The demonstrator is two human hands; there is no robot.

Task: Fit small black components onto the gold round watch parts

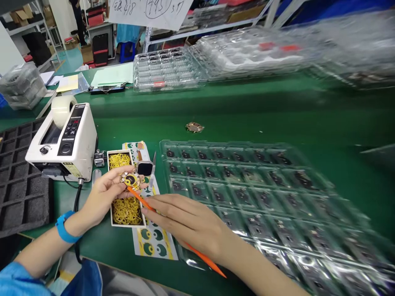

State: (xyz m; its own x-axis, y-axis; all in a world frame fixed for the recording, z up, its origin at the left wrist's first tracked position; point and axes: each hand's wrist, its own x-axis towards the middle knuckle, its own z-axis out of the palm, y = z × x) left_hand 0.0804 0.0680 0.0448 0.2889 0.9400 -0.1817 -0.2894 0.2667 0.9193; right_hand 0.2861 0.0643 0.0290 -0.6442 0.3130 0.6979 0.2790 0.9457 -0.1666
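Note:
In the head view, my left hand (106, 191) pinches a round, gold-rimmed watch case (131, 180) between thumb and fingers. A yellow piece lies on its dark inner face. My right hand (188, 220) grips a slim orange pointed tool (203, 259), its front tip touching or close to the lower edge of the case. Below both hands stands a white box (128, 226) holding yellow ring-shaped pieces (126, 210) in two compartments. Partly under the box lies a sheet of green and yellow stickers (156, 242). A square dark-screened watch (145, 167) rests beside the left fingers.
A white tape dispenser (86, 139) stands left, near a black foam tray (33, 201). To the right, a clear compartment tray (212, 174) holds small dark parts. Another gold-rimmed round part (194, 127) lies farther back. Stacked clear trays (240, 49) and a clipboard (112, 76) line the rear ledge.

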